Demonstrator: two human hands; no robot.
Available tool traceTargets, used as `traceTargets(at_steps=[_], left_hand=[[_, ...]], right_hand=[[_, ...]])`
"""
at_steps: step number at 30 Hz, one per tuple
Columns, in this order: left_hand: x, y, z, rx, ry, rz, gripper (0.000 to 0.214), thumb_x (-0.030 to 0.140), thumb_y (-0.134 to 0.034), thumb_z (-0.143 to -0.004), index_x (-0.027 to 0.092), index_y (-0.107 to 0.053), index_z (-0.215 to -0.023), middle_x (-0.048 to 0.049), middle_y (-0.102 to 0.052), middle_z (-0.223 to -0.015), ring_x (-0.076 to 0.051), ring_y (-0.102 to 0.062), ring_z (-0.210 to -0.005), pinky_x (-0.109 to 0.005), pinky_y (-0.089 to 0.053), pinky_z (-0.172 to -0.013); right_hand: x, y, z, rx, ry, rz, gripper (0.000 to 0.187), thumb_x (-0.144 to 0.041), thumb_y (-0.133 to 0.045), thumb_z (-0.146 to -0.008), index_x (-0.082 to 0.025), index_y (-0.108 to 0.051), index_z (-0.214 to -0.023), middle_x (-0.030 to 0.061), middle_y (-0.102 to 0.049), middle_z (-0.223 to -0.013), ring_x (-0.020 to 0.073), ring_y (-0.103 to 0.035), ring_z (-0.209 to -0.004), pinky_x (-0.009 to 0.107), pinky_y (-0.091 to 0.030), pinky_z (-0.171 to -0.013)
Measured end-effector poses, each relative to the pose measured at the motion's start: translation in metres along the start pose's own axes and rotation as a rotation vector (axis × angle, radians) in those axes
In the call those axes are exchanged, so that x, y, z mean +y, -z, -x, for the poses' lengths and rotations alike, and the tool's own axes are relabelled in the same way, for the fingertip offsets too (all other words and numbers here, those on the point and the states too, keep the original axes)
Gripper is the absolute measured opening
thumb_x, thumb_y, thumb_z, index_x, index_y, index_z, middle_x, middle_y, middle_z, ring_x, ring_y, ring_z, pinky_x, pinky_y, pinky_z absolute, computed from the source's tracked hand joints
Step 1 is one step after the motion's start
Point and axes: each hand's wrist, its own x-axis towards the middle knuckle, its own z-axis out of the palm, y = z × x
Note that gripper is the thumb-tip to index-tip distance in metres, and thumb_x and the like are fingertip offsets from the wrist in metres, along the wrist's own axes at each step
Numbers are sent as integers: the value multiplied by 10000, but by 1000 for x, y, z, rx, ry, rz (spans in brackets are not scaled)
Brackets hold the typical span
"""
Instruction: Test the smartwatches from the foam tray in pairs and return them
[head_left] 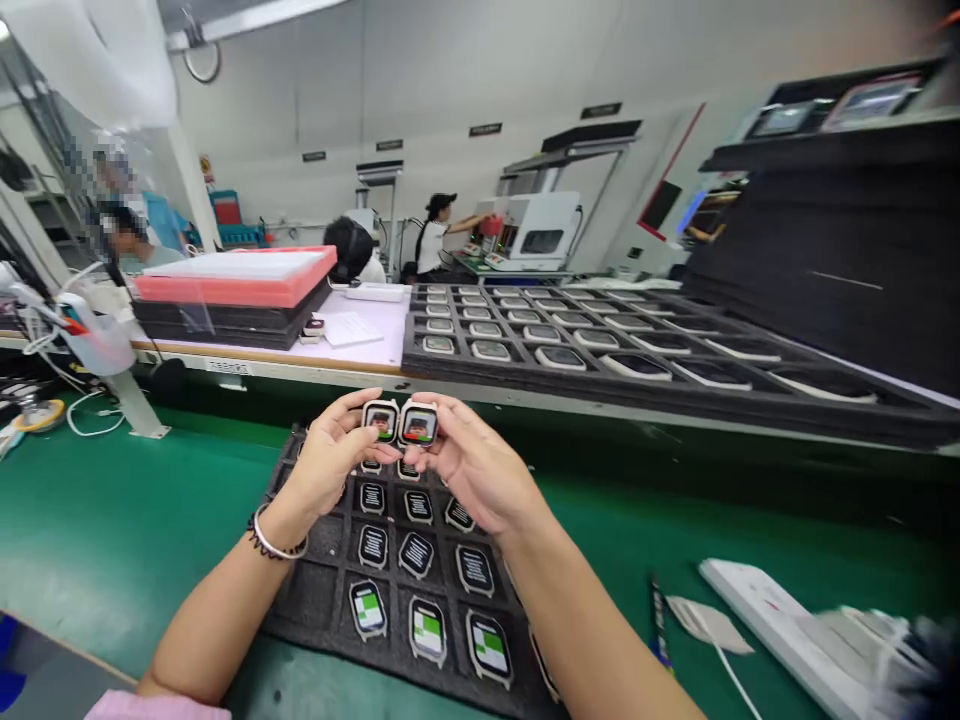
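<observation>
My left hand (339, 450) grips a smartwatch without a strap (380, 423), its lit screen turned toward me. Right beside it, a second smartwatch (418, 425) is held by the fingers of my right hand (480, 462). The two watches are level, edge to edge, each showing a picture with some green. Below them lies a black foam tray (315, 590) with watches in its compartments. Several, such as one watch (416, 555), show white text on black; the front row, including a watch (428, 630), shows green and white blocks. My hands and forearms hide parts of the tray.
A raised shelf behind holds another black tray (525, 372) of watches and a stack of trays with a pink foam top (236, 275). On the green bench (187, 520), a white power strip (787, 630) and a pen (660, 620) lie right. Other people work farther back.
</observation>
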Motion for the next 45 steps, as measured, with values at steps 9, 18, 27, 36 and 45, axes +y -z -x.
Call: traceTargets(at_steps=[9, 18, 27, 36, 45], left_hand=[[102, -29, -37, -135, -323, -38, 513, 200, -726, -707, 212, -636, -1212, 3, -674, -899, -129, -708, -646, -276, -604, -679], [142, -44, -56, -152, -557, -152, 643, 135, -749, -678, 232, -611, -1298, 3, -639, -905, -120, -687, -674, -306, -606, -751], [147, -55, -58, -156, -653, -167, 587, 136, -804, -642, 249, -654, -1199, 16, -651, -881, -113, -672, -637, -273, -589, -675], [131, -56, -52, -137, -666, -190, 560, 180, -813, -695, 247, -639, -1224, 8, -644, -873, -123, -663, -634, -292, -586, -664], [39, -19, -13, -88, -370, -174, 612, 165, -808, -677, 200, -596, -1251, -13, -669, -966, -112, -703, -676, -240, -601, -684]], right_hand=[[-103, -40, -55, -213, 256, 136, 325, -399, -771, -845, -252, -598, -1078, 2, -661, -828, 177, -636, -616, 302, -510, -564], [-150, -59, -72, -336, 445, 288, 482, -237, -744, -717, -237, -542, -1155, -4, -638, -921, 163, -651, -713, 307, -555, -657], [-161, -59, -66, -361, 498, 345, 534, -214, -761, -699, -231, -544, -1186, -8, -651, -932, 169, -671, -752, 301, -578, -700], [-150, -54, -55, -337, 496, 343, 519, -238, -790, -732, -233, -538, -1185, -4, -635, -919, 170, -664, -743, 293, -561, -672], [-44, -19, -13, -193, 273, 140, 519, -158, -712, -727, -237, -522, -1203, -13, -639, -907, 152, -662, -705, 280, -555, -656]])
